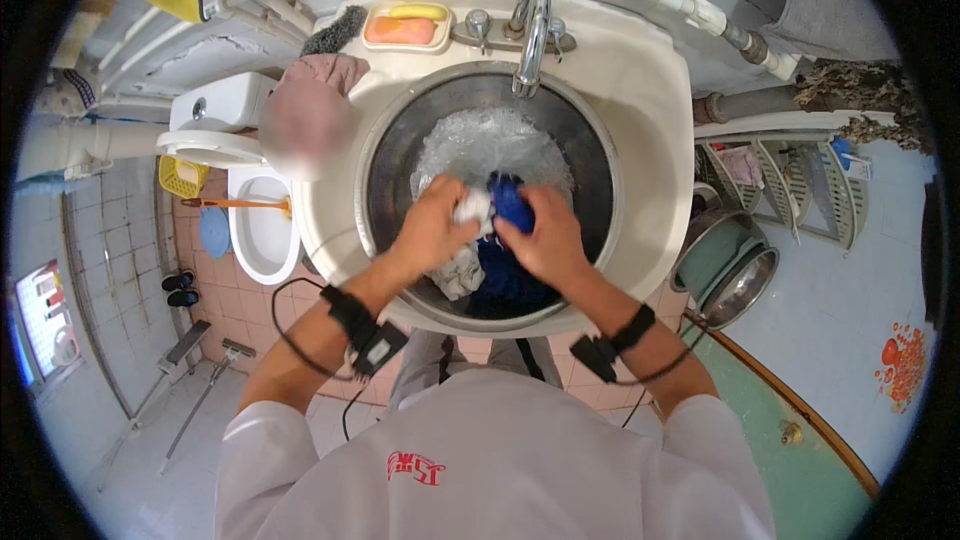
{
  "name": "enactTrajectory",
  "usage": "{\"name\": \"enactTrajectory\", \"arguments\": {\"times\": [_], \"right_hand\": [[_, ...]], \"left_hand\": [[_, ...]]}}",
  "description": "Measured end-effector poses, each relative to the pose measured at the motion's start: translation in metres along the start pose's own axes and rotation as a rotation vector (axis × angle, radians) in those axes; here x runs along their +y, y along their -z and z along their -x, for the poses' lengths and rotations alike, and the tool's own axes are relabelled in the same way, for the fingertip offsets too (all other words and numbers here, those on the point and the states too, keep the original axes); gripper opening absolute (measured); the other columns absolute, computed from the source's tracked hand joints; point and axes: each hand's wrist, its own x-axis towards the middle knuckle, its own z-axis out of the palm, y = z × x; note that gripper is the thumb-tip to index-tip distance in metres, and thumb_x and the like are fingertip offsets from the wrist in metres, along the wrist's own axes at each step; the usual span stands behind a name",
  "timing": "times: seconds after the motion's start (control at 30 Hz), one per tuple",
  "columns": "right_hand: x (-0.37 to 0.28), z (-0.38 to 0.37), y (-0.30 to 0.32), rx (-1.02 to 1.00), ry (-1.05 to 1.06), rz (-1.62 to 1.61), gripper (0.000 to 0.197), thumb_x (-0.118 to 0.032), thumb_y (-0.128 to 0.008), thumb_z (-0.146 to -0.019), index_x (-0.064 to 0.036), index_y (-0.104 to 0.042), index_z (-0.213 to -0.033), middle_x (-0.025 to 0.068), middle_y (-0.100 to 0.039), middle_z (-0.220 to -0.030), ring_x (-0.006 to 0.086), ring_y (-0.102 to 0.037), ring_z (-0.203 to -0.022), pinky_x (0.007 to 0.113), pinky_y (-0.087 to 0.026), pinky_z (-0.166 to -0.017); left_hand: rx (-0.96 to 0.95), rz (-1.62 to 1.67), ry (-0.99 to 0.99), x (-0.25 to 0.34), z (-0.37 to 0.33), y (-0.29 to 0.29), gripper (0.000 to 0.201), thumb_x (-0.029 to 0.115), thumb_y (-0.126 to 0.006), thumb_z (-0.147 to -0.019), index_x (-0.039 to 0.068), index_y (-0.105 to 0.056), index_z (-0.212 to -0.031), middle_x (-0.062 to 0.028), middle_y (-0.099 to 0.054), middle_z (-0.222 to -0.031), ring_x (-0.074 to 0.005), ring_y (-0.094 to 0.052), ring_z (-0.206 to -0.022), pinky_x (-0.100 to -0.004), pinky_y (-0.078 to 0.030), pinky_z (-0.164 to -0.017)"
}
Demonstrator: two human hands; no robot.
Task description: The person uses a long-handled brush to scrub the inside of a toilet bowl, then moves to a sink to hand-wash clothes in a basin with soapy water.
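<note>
Both hands are over a round metal basin (388,172) with splashing water (480,145) in it. My left hand (437,230) is closed round a bunched piece of white cloth (473,208). Right beside it, my right hand (548,238) grips a bunched blue cloth (512,206). Below the hands, more wet cloth lies against the near side of the basin, a white part (459,275) and a dark blue part (508,280). I cannot tell whether white and blue belong to one garment. Above the basin's far rim hangs a chrome faucet (535,30).
The basin sits in a cream washbasin (650,140). On its back ledge are a soap dish (408,30) with two bars, a dark scrubber (334,32) and a pink cloth (312,105). A toilet (240,240) stands left; stacked basins (745,280) and a plastic rack (790,185) stand right.
</note>
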Motion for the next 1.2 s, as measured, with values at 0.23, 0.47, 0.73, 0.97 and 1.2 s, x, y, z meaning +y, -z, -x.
{"name": "enactTrajectory", "arguments": {"times": [0.23, 0.47, 0.73, 0.97, 1.2], "right_hand": [[0.033, 0.002, -0.062, -0.070, -0.072, 0.271, 0.066, -0.035, -0.066, -0.089, -0.0049, -0.041, -0.142, 0.0251, -0.035, -0.144, 0.0546, -0.033, -0.132, 0.075, -0.039, -0.089], [0.047, -0.086, -0.068, -0.177, -0.118, 0.343, 0.054, -0.023, -0.068, -0.082, -0.0039, -0.051, -0.130, 0.0265, -0.055, -0.127, 0.0466, -0.057, -0.110, 0.056, -0.050, -0.087], [0.001, -0.092, 0.000, -0.025, -0.195, -0.255, 0.055, -0.031, -0.076, -0.081, -0.0017, -0.052, -0.121, 0.0236, -0.063, -0.117, 0.0389, -0.061, -0.108, 0.044, -0.048, -0.092], [-0.019, 0.035, 0.002, -0.070, -0.031, 0.186, 0.065, -0.035, -0.067, -0.088, -0.0164, -0.044, -0.147, 0.0250, -0.043, -0.138, 0.0501, -0.042, -0.125, 0.057, -0.041, -0.101], [0.023, -0.012, -0.050, -0.128, -0.106, 0.363, 0.060, -0.033, -0.061, -0.093, -0.0191, -0.041, -0.148, 0.0289, -0.039, -0.143, 0.0528, -0.047, -0.116, 0.070, -0.042, -0.085]], "left_hand": [[0.207, -0.521, 0.003, -0.019, 0.011, -0.068, 0.065, 0.021, -0.066, -0.084, 0.005, -0.036, -0.139, -0.0238, -0.032, -0.146, -0.0532, -0.033, -0.128, -0.0771, -0.032, -0.090], [0.041, -0.257, 0.143, -0.047, -0.070, -0.047, 0.050, 0.030, -0.066, -0.086, 0.006, -0.054, -0.127, -0.0267, -0.061, -0.114, -0.0427, -0.058, -0.108, -0.0588, -0.044, -0.086], [0.260, 0.102, 0.152, -0.013, -0.068, 0.015, 0.047, 0.042, -0.065, -0.085, 0.003, -0.059, -0.112, -0.0277, -0.066, -0.096, -0.0465, -0.064, -0.096, -0.0492, -0.049, -0.087], [-0.051, -0.263, 0.014, 0.030, 0.041, -0.008, 0.095, 0.016, -0.078, -0.078, 0.020, -0.023, -0.155, -0.0264, -0.031, -0.148, -0.0499, -0.041, -0.129, -0.0541, -0.047, -0.098], [-0.031, -0.482, 0.212, -0.003, -0.006, -0.050, 0.078, 0.029, -0.075, -0.083, 0.021, -0.034, -0.149, -0.0202, -0.024, -0.155, -0.0470, -0.033, -0.134, -0.0625, -0.047, -0.089]]}}
